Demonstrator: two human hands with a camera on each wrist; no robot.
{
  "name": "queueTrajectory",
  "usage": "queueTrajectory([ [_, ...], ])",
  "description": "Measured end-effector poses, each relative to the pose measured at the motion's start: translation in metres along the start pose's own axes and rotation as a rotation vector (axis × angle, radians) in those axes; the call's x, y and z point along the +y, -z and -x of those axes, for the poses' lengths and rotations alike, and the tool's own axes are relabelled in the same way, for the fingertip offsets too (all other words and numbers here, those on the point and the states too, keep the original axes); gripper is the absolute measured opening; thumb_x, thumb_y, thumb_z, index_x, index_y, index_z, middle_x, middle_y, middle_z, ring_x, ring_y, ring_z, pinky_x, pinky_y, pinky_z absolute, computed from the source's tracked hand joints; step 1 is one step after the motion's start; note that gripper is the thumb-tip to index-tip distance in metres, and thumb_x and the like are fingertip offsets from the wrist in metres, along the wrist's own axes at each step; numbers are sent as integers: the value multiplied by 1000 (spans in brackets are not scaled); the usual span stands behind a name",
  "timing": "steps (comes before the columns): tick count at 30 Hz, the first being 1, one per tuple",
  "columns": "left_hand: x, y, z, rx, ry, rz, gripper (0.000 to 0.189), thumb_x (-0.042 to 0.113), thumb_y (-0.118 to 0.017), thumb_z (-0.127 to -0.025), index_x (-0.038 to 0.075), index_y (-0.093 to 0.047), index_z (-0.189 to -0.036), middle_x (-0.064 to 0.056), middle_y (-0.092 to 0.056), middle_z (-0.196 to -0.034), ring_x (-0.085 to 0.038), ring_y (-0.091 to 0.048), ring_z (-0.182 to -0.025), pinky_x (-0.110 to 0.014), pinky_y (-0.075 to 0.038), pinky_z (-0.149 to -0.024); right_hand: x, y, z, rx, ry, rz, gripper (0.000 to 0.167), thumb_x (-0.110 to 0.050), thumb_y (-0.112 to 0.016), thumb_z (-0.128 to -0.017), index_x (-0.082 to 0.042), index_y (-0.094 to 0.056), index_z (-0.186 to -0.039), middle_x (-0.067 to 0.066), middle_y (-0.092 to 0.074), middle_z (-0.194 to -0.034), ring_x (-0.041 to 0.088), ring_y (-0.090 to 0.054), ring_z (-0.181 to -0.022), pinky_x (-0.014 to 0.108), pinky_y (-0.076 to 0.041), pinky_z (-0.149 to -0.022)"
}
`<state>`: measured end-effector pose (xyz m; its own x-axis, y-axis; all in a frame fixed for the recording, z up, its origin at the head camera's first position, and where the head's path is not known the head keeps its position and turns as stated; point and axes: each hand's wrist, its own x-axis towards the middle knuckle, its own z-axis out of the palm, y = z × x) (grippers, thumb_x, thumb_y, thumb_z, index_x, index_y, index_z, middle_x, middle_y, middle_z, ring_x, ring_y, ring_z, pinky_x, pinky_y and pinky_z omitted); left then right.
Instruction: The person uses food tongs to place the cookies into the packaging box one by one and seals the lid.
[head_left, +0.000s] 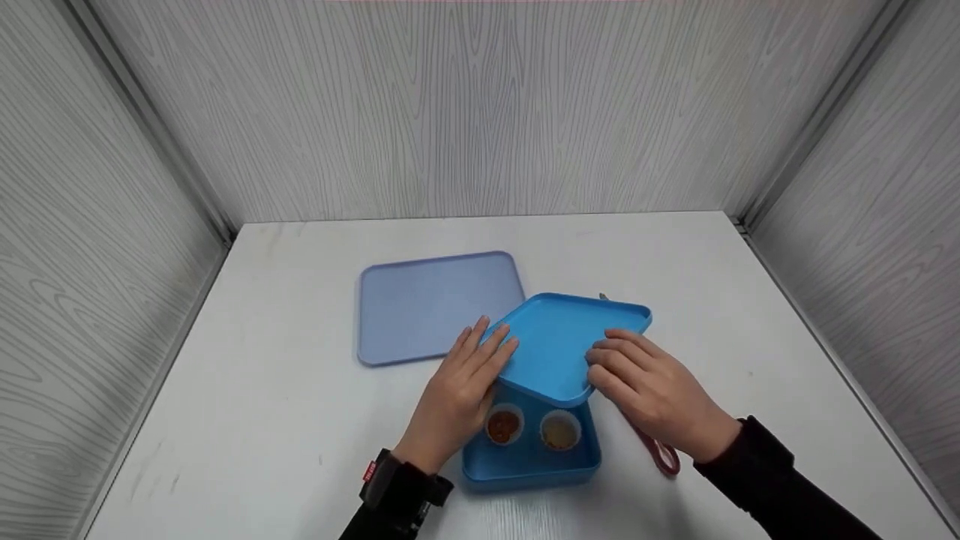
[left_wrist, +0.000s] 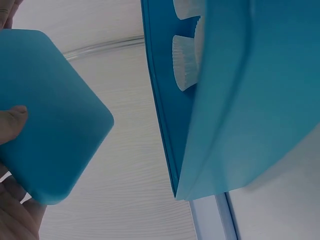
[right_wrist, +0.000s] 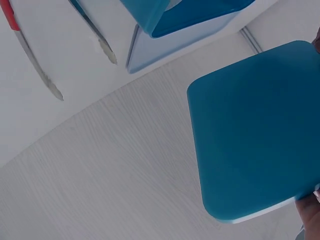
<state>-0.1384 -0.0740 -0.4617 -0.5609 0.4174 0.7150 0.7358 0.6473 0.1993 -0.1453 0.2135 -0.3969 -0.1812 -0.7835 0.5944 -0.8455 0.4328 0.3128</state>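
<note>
A bright blue lid (head_left: 559, 337) is held tilted above a blue rectangular box (head_left: 531, 477) in the head view. My left hand (head_left: 454, 397) grips its left edge, fingers laid over the top. The left wrist view shows a thumb (left_wrist: 11, 123) against the lid's underside. At the lid's right corner my right hand (head_left: 660, 397) pinches the rim with bent fingers; its thumb is hidden. Inside the box are small paper cups, one with reddish-brown contents (head_left: 503, 426), one with pale contents (head_left: 560, 433). The lid covers the box's far part.
Behind the box and to the left lies a flat pale-blue tray (head_left: 435, 307) on the white table (head_left: 270, 420). A red-handled metal utensil (head_left: 665, 459) lies right of the box, partly under my right hand. Wood-grain panels (head_left: 480, 112) wall the table's back and sides.
</note>
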Motion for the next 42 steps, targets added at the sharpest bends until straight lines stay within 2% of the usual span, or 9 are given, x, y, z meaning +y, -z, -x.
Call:
queueTrajectory([
  [10,2,-2,7,21,0,160,39,-3,-72,-91,7,-68,-128,-7,-70,-130,-23,-64,-124,-37,-49,-103,-7,13,-13,39,-12,0,26,-15,-45,-110,-5,-69,-117,9,-71,-110,25,-67,-96,45,-57,-86],
  [16,7,-5,9,4,57,251,34,-5,-67,-94,8,-66,-126,-6,-72,-120,-19,-70,-112,-33,-55,-94,-2,19,-19,53,-60,-34,32,-18,-46,-110,-4,-67,-130,9,-71,-122,25,-69,-103,47,-56,-88],
  [20,10,-6,11,6,110,335,25,-3,-63,-98,9,-65,-120,-5,-72,-107,-12,-70,-94,-28,-57,-83,5,19,-22,126,-107,-92,34,-20,-51,-109,-2,-65,-133,12,-70,-127,28,-69,-108,41,-51,-100],
  [24,11,-5,14,27,185,469,12,-1,-61,-100,7,-62,-108,-3,-67,-93,-8,-58,-74,-25,-51,-67,13,15,-23,227,-163,-148,37,-22,-57,-106,2,-65,-133,18,-67,-133,34,-63,-121,36,-38,-114],
  [28,11,-1,16,13,284,605,16,3,-59,-102,6,-63,-117,-6,-73,-112,-15,-71,-95,-31,-56,-82,22,12,-16,246,-247,-166,44,-28,-59,-105,3,-61,-137,19,-60,-142,36,-52,-137,40,-31,-119],
  [31,11,3,17,-16,363,686,25,9,-58,-104,4,-62,-128,-10,-70,-127,-24,-69,-116,-39,-55,-95,27,8,-8,235,-320,-208,52,-31,-58,-105,5,-55,-142,21,-52,-150,35,-43,-145,39,-28,-121],
  [35,11,8,18,-61,463,812,34,15,-58,-105,2,-57,-136,-14,-66,-134,-26,-66,-122,-38,-53,-98,30,4,0,188,-410,-279,64,-32,-58,-105,7,-40,-152,23,-38,-159,33,-37,-149,34,-27,-120],
  [38,12,13,18,-86,532,913,42,17,-57,-106,0,-51,-144,-17,-62,-139,-27,-63,-126,-38,-52,-100,27,0,6,111,-502,-332,76,-24,-67,-101,4,-26,-159,18,-31,-165,30,-37,-149,32,-27,-120],
  [42,12,18,16,-99,632,1025,52,21,-58,-106,-2,-44,-150,-19,-58,-143,-29,-60,-129,-43,-50,-102,19,-5,13,30,-620,-385,96,-6,-76,-91,-1,-13,-163,13,-35,-163,32,-45,-144,47,-36,-114],
])
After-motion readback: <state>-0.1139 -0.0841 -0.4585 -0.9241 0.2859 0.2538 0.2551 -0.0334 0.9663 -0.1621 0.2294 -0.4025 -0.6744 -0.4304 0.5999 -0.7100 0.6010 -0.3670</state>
